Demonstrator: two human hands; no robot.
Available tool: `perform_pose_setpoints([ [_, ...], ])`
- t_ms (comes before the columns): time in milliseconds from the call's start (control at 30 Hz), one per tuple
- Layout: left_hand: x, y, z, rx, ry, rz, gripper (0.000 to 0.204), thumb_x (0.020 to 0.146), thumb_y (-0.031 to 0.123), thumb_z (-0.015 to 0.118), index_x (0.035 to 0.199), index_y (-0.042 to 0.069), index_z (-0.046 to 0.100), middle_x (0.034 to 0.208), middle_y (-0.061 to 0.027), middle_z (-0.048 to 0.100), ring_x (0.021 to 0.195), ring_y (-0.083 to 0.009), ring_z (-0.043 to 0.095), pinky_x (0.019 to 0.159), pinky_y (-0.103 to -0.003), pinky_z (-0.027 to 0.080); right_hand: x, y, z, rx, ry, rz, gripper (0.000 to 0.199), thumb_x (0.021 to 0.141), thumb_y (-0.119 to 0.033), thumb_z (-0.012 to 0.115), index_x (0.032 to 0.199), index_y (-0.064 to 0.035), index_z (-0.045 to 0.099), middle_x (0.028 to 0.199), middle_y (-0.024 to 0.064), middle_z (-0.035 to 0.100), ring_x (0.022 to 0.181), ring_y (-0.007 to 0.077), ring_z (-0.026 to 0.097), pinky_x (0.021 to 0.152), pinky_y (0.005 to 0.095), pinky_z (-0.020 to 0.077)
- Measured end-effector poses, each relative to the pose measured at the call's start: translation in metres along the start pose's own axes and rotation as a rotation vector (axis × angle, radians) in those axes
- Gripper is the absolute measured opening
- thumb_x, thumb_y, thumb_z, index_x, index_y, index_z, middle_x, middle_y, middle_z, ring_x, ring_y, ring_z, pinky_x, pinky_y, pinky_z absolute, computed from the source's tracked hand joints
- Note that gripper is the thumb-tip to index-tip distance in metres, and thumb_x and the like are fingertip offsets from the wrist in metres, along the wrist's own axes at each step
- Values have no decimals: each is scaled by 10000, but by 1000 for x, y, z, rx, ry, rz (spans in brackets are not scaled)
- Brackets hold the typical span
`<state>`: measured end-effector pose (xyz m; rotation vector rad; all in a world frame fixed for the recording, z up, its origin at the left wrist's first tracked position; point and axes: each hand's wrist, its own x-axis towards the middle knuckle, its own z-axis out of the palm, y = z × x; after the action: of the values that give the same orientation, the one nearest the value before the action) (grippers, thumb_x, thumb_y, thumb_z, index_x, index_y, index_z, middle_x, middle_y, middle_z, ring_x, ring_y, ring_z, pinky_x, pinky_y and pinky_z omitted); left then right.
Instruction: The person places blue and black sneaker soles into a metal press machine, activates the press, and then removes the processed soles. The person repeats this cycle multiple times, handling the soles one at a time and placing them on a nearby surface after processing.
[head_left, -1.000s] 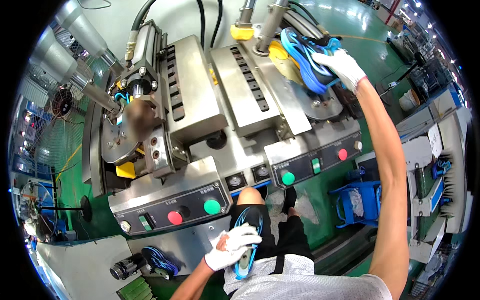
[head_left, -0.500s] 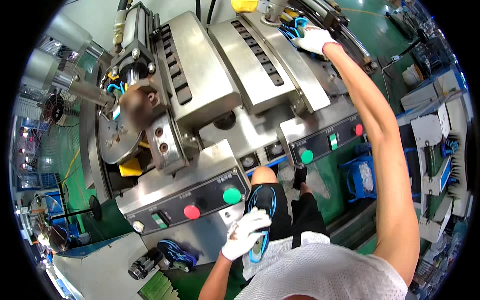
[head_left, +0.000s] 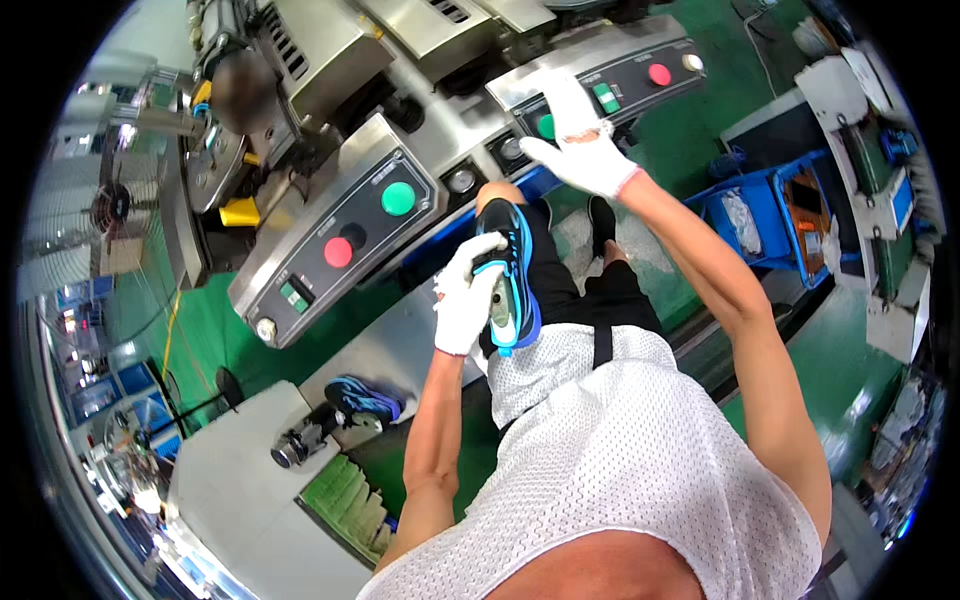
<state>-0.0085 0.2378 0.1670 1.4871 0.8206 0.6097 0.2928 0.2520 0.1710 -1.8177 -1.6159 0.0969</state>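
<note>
My left hand [head_left: 468, 298], in a white glove, grips a black sneaker with bright blue trim [head_left: 522, 262] by its side, above my thigh. My right hand [head_left: 585, 150], also gloved in white, is held empty with its fingers spread. It hovers over the right control panel [head_left: 630, 80] and partly covers a green button [head_left: 546, 126]; whether it touches the button I cannot tell. Another black and blue sneaker [head_left: 362, 398] lies on the left, beside a small dark cylindrical device [head_left: 292, 445].
Steel press machinery [head_left: 330, 50] fills the far side. The left control panel [head_left: 340, 235] carries a green button [head_left: 398, 198] and a red button [head_left: 338, 252]. A blue crate [head_left: 745, 215] stands at the right. Near left are a pale tabletop [head_left: 245, 500] and green ridged pieces [head_left: 345, 500].
My right hand has left the blue-laced shoe at the far right of the machine and come back toward me, opening. The view has tilted down. The left hand still holds its sneaker.
</note>
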Motion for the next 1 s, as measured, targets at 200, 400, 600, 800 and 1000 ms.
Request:
perform_pose_setpoints([
  [200, 20, 61, 89, 87, 3, 238, 402, 898, -101, 640, 1285, -7, 697, 1311, -138, 715, 1278, -262, 658, 1138, -383, 482, -207, -59, -99, 392, -126, 260, 1107, 849, -484, 868, 1652, 34, 309, 1698, 274, 348, 1596, 345, 338, 1283, 434, 318],
  [400, 46, 156, 222, 111, -409, 811, 483, 816, -134, 694, 1280, 0, 689, 1374, -191, 674, 1349, -368, 622, 1181, -457, 466, -249, -62, -124, 501, 312, 462, 1212, 800, -480, 912, 1680, -9, 226, 1711, 238, 285, 1591, 380, 265, 1293, 438, 250],
  [600, 69, 226, 327, 77, -626, 1132, 687, 794, 9, 851, 1432, -6, 596, 1506, -259, 576, 1408, -453, 564, 1173, -495, 473, -203, 85, -252, 305, 1105, 710, 1001, 872, -497, 832, 1614, -19, 360, 1583, 236, 451, 1451, 364, 427, 1205, 433, 353],
  [800, 79, 118, 286, 229, -645, 814, 609, 822, 21, 841, 1396, 34, 637, 1452, -221, 633, 1351, -432, 614, 1104, -482, 530, -121, 283, -398, 1, 1192, 1024, 815, 945, -515, 753, 1547, -30, 494, 1454, 233, 616, 1311, 348, 589, 1117, 428, 456],
  [1000, 35, 17, 190, 469, -417, 334, 441, 971, 180, 752, 1383, 53, 661, 1400, -177, 666, 1306, -366, 638, 1086, -443, 529, -217, 436, -479, -169, 540, 1140, 866, 909, -652, 718, 1462, 5, 606, 1359, 206, 702, 1199, 317, 669, 1059, 456, 520],
])
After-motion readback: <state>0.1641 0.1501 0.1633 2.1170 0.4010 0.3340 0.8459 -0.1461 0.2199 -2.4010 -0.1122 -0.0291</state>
